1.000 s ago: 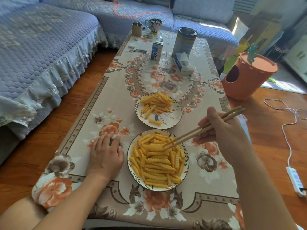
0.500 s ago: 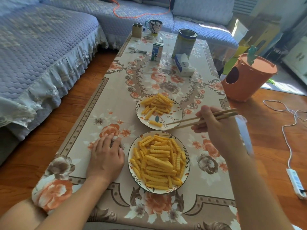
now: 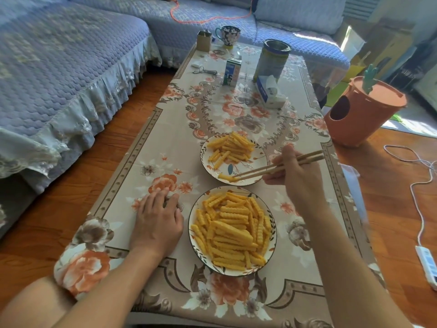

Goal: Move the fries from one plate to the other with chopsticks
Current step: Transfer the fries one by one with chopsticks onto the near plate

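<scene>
Room: a living room with a wooden floor (image 3: 59, 223); a blue quilted sofa (image 3: 59, 74) wraps the counter's left side and far end, and an orange lidded bin (image 3: 361, 112) stands on the floor off the counter's right edge, with a white power strip (image 3: 426, 263) and its cable nearer the viewer.

Counter: a long low counter (image 3: 151, 143) under a floral cloth; at its far end sit a tall tin (image 3: 272, 60), a tissue pack (image 3: 270, 93), a small milk carton (image 3: 232, 73), a mug (image 3: 228, 35) and scissors (image 3: 204, 72).

Near plate: the fuller plate (image 3: 192, 235) lies by the near edge, between the two forearms, heaped with crinkle-cut fries (image 3: 233, 230).

Far plate: the second plate (image 3: 260, 158) sits just beyond it toward the counter's middle, its pile of fries banked on the far half.

Right hand: the right hand (image 3: 295, 171) grips the chopsticks (image 3: 279, 165) above the far plate's right rim, fingers curled round the shafts, tips slanting toward the counter's left side.

Left hand: the left hand (image 3: 158, 218) rests flat and relaxed on the cloth just left of the near plate, holding nothing.

Single fry: one fry (image 3: 224, 177) lies at the far plate's near rim, at the chopstick tips; whether the tips pinch it cannot be told.

Key relation: that fry lies to the left of the right hand, its long axis running roughly in line with the chopsticks, so the right hand is plainly the nearer; the next move likely depends on closing or parting the tips there.
</scene>
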Demonstrator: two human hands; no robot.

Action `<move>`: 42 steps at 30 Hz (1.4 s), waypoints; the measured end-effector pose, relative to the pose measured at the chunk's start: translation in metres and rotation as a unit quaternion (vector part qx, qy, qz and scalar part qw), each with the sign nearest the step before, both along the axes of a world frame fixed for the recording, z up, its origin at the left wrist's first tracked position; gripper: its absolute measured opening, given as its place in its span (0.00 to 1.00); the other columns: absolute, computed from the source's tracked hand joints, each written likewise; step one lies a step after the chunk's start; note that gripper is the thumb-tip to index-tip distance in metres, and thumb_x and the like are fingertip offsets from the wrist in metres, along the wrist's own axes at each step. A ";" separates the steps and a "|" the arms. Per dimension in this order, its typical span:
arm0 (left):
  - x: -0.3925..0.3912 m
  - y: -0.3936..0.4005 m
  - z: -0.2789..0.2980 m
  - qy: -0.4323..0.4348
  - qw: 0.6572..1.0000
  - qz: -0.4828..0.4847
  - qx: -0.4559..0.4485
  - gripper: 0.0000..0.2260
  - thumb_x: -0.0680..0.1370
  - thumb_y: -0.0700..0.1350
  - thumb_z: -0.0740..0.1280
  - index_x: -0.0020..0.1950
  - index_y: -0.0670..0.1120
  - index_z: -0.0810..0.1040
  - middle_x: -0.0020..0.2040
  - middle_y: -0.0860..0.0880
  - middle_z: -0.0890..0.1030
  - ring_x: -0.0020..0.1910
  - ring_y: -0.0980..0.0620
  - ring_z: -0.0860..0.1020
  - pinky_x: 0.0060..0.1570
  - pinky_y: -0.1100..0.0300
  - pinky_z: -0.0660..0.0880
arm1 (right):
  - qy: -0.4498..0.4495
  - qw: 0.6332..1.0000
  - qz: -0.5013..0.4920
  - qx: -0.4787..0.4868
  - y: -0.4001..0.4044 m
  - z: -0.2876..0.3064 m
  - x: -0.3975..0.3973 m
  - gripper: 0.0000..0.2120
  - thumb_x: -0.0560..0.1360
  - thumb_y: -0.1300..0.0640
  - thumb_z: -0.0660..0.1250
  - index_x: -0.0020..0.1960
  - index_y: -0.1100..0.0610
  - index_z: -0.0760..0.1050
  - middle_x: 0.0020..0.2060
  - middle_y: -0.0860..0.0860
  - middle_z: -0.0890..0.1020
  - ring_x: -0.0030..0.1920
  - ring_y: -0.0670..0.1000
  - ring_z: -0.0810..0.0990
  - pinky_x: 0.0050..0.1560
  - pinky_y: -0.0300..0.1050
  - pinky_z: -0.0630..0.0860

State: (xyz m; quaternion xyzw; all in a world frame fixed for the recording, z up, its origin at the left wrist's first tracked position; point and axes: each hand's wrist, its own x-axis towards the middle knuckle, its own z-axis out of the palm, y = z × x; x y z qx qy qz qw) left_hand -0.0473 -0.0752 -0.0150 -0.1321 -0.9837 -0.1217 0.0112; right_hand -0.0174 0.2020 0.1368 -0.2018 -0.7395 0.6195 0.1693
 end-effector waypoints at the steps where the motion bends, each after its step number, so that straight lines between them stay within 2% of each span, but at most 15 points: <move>1: 0.000 0.000 0.000 0.000 1.000 0.000 0.001 0.22 0.78 0.52 0.54 0.70 0.50 0.74 0.73 0.44 0.72 0.75 0.44 0.66 0.77 0.44 0.60 | -0.002 1.000 0.010 -0.018 0.001 0.012 0.010 0.22 0.85 0.50 0.60 0.47 0.69 0.78 0.36 0.68 0.83 0.31 0.60 0.85 0.33 0.50 0.84; 4: 0.000 0.001 0.000 0.004 1.000 0.002 0.006 0.23 0.78 0.52 0.54 0.69 0.49 0.75 0.72 0.43 0.73 0.74 0.43 0.67 0.76 0.43 0.61 | -0.040 0.996 0.076 -0.031 -0.003 0.046 0.046 0.23 0.85 0.51 0.59 0.43 0.68 0.77 0.29 0.63 0.82 0.29 0.61 0.84 0.31 0.51 0.84; 7: 0.000 0.001 0.000 0.006 1.000 0.003 0.004 0.22 0.78 0.52 0.54 0.69 0.49 0.75 0.71 0.43 0.74 0.74 0.43 0.67 0.76 0.43 0.62 | -0.116 0.984 0.133 0.007 -0.017 0.050 0.075 0.23 0.84 0.51 0.59 0.42 0.69 0.77 0.30 0.65 0.82 0.29 0.61 0.83 0.29 0.50 0.82; 9: -0.001 0.001 -0.001 0.006 1.000 0.001 0.004 0.23 0.77 0.52 0.54 0.69 0.49 0.75 0.71 0.43 0.74 0.73 0.43 0.67 0.75 0.43 0.62 | -0.133 0.982 0.135 0.027 -0.022 0.039 0.084 0.21 0.83 0.51 0.61 0.42 0.67 0.78 0.30 0.64 0.82 0.29 0.61 0.84 0.31 0.51 0.83; 12: -0.001 0.001 -0.001 0.006 1.000 0.002 0.006 0.22 0.78 0.52 0.54 0.69 0.49 0.75 0.71 0.43 0.74 0.74 0.42 0.67 0.75 0.43 0.62 | -0.124 0.984 0.114 0.064 -0.025 0.025 0.090 0.18 0.82 0.52 0.64 0.41 0.63 0.79 0.28 0.60 0.82 0.29 0.61 0.84 0.32 0.53 0.83; 15: 0.000 0.002 0.000 0.007 1.000 0.005 0.010 0.22 0.78 0.51 0.55 0.69 0.48 0.76 0.72 0.43 0.73 0.74 0.42 0.67 0.75 0.43 0.62 | -0.116 0.984 0.114 0.067 -0.024 0.023 0.094 0.16 0.81 0.53 0.66 0.40 0.63 0.78 0.28 0.61 0.81 0.30 0.61 0.84 0.32 0.54 0.82; 19: 0.001 0.001 -0.001 0.004 1.000 0.002 0.010 0.22 0.78 0.51 0.55 0.69 0.49 0.75 0.73 0.43 0.73 0.74 0.42 0.67 0.75 0.43 0.62 | -0.087 0.988 0.102 0.070 -0.018 0.035 0.093 0.14 0.81 0.56 0.66 0.40 0.64 0.78 0.28 0.63 0.81 0.27 0.58 0.83 0.26 0.44 0.79; 23: 0.000 0.000 -0.002 0.004 1.000 0.002 0.006 0.22 0.78 0.51 0.55 0.69 0.49 0.75 0.73 0.43 0.73 0.75 0.42 0.67 0.75 0.42 0.63 | 0.002 0.998 0.039 0.058 -0.005 0.042 0.067 0.15 0.83 0.57 0.63 0.43 0.67 0.78 0.29 0.64 0.80 0.28 0.60 0.83 0.29 0.48 0.82; 27: -0.001 0.000 -0.002 0.006 1.000 0.000 0.000 0.22 0.78 0.51 0.55 0.70 0.49 0.75 0.72 0.43 0.73 0.74 0.43 0.67 0.75 0.43 0.63 | 0.027 0.997 -0.001 0.079 0.008 0.013 0.011 0.14 0.84 0.54 0.62 0.47 0.60 0.81 0.35 0.60 0.84 0.34 0.58 0.86 0.37 0.54 0.85; 29: -0.001 0.000 -0.003 0.003 1.000 0.000 -0.006 0.22 0.78 0.52 0.55 0.70 0.50 0.74 0.73 0.44 0.72 0.75 0.43 0.66 0.76 0.43 0.62 | 0.020 0.995 0.004 0.094 0.009 -0.005 -0.014 0.13 0.84 0.55 0.63 0.46 0.59 0.82 0.37 0.59 0.85 0.35 0.58 0.86 0.39 0.56 0.85; 32: 0.000 0.000 -0.004 0.003 1.000 -0.001 -0.005 0.22 0.78 0.52 0.54 0.70 0.51 0.74 0.73 0.44 0.72 0.75 0.43 0.66 0.76 0.44 0.62 | 0.022 0.994 0.031 0.105 0.004 -0.021 -0.042 0.13 0.84 0.56 0.64 0.45 0.58 0.82 0.34 0.55 0.84 0.35 0.57 0.86 0.38 0.53 0.85; 36: -0.002 0.000 -0.006 0.003 1.000 -0.002 -0.004 0.22 0.78 0.52 0.54 0.70 0.51 0.74 0.73 0.44 0.72 0.75 0.44 0.66 0.76 0.43 0.62 | 0.010 0.991 0.063 0.120 -0.005 -0.029 -0.068 0.13 0.84 0.56 0.63 0.44 0.58 0.81 0.33 0.56 0.84 0.33 0.52 0.85 0.38 0.52 0.84; 40: -0.002 0.000 -0.005 0.003 1.000 -0.001 0.001 0.22 0.78 0.52 0.54 0.70 0.50 0.74 0.73 0.44 0.73 0.75 0.43 0.67 0.76 0.43 0.62 | 0.017 0.994 0.056 0.089 -0.004 -0.032 -0.073 0.18 0.84 0.50 0.63 0.44 0.60 0.80 0.33 0.57 0.84 0.35 0.60 0.86 0.41 0.60 0.85; 42: -0.001 0.000 -0.005 0.004 1.000 0.000 0.005 0.22 0.78 0.52 0.54 0.70 0.50 0.74 0.73 0.44 0.73 0.75 0.44 0.67 0.76 0.43 0.62 | 0.036 0.995 0.048 0.073 -0.002 -0.023 -0.065 0.18 0.84 0.50 0.62 0.44 0.62 0.80 0.32 0.58 0.84 0.33 0.58 0.86 0.38 0.56 0.85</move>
